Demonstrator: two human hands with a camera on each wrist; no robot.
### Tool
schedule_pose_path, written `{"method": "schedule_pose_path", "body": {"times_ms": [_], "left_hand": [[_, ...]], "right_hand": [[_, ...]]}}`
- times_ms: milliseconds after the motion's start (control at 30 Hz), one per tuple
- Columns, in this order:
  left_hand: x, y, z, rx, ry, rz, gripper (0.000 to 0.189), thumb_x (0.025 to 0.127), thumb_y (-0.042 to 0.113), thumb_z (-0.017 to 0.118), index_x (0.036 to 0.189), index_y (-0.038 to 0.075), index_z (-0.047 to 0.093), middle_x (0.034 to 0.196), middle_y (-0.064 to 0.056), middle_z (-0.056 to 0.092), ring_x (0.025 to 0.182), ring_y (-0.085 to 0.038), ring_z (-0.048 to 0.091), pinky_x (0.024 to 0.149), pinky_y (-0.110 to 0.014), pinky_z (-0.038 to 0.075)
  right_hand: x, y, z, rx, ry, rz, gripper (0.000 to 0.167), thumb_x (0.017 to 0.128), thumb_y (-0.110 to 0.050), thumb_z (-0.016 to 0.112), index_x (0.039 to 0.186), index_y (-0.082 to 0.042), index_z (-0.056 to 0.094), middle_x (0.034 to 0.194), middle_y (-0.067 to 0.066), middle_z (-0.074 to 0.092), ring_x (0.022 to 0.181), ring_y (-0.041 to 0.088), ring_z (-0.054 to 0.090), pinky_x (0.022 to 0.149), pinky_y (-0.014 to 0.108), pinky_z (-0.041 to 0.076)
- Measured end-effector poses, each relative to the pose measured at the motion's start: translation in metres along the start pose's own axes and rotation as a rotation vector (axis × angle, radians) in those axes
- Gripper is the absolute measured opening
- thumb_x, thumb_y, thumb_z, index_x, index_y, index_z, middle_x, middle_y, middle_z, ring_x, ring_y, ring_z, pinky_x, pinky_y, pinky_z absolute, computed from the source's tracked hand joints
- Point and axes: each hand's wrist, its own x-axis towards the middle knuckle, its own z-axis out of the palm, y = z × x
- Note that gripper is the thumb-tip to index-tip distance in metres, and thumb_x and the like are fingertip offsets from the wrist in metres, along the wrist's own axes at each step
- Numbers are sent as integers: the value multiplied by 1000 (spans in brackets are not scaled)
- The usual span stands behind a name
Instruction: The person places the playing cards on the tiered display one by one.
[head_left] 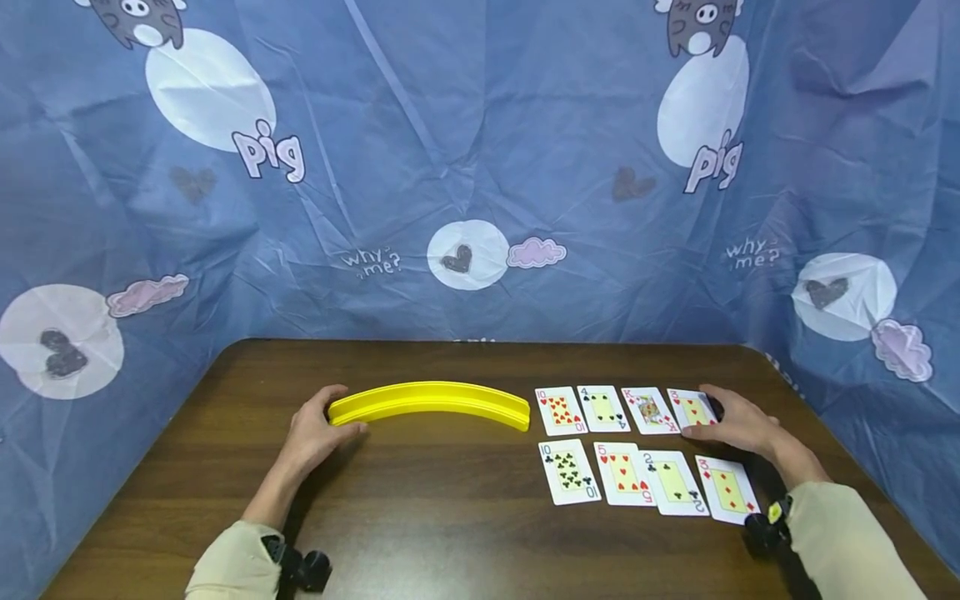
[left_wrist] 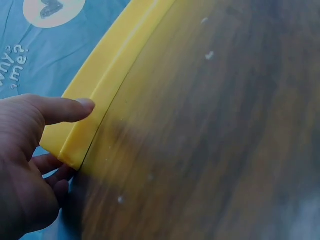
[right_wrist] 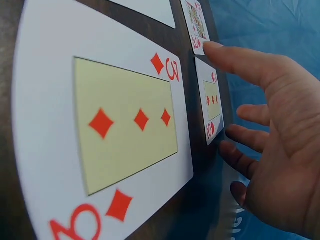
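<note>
A yellow curved playing card holder (head_left: 431, 398) stands on the table, its long groove facing up. My left hand (head_left: 318, 429) grips its left end. In the left wrist view the thumb of that hand (left_wrist: 30, 145) lies along the near face of the holder (left_wrist: 117, 65), the other fingers behind and under the end. Over at the right, my right hand (head_left: 738, 422) spreads around a red three (head_left: 692, 408), the last card of the back row. Its thumb is by the card's left side and the fingers lie beyond; whether they touch it I cannot tell.
Beside the red three lie a king of diamonds (head_left: 651, 411), a four (head_left: 603, 408) and a ten of hearts (head_left: 559, 411). The front row has a ten of clubs (head_left: 569, 472), five of hearts (head_left: 624, 474), two of clubs (head_left: 673, 483) and three of diamonds (head_left: 727, 490). Blue cloth (head_left: 480, 125) hangs behind.
</note>
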Motion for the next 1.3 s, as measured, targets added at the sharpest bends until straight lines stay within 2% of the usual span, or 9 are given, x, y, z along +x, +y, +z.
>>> {"method": "schedule_pose_path", "body": {"times_ms": [100, 333, 567, 733, 1167, 1300], "left_hand": [[1, -1, 1, -4, 18, 2, 67, 80, 13, 79, 138, -2, 50, 128, -25, 59, 107, -32, 57, 83, -32, 46], [1, -3, 3, 15, 46, -8, 57, 81, 11, 79, 133, -1, 56, 123, -24, 63, 103, -32, 59, 83, -37, 48], [3, -6, 6, 8, 56, -11, 52, 83, 9, 76, 131, -2, 58, 121, -24, 63, 102, -31, 59, 84, -40, 48], [4, -7, 8, 24, 80, -8, 50, 83, 9, 76, 128, -3, 60, 120, -25, 63, 102, -32, 58, 85, -41, 47], [1, -6, 8, 38, 83, -13, 47, 85, 9, 74, 127, -5, 61, 121, -25, 62, 102, -33, 57, 86, -43, 46], [0, -7, 7, 37, 86, -8, 45, 85, 9, 74, 126, -4, 62, 120, -25, 63, 102, -32, 57, 86, -43, 45]], "right_hand": [[4, -2, -2, 15, -34, 8, 109, 78, -56, 74, 151, 8, 25, 152, 42, 25, 137, 61, 26, 101, 80, 21], [7, -5, -5, 35, -54, -14, 110, 78, -51, 77, 151, 11, 23, 152, 42, 23, 137, 60, 26, 108, 72, 27], [9, -6, -6, 21, -68, -4, 112, 77, -52, 78, 151, 11, 23, 152, 43, 23, 137, 60, 26, 109, 72, 27], [11, -8, -6, 18, -65, -30, 112, 75, -50, 81, 150, 12, 25, 151, 43, 25, 137, 60, 26, 109, 72, 26], [17, -9, -7, 16, -78, -32, 111, 74, -45, 84, 150, 11, 26, 151, 43, 26, 138, 60, 26, 111, 71, 26], [18, -11, -8, -9, -55, -23, 112, 71, -48, 85, 149, 10, 29, 150, 42, 28, 137, 61, 27, 104, 78, 22]]}}
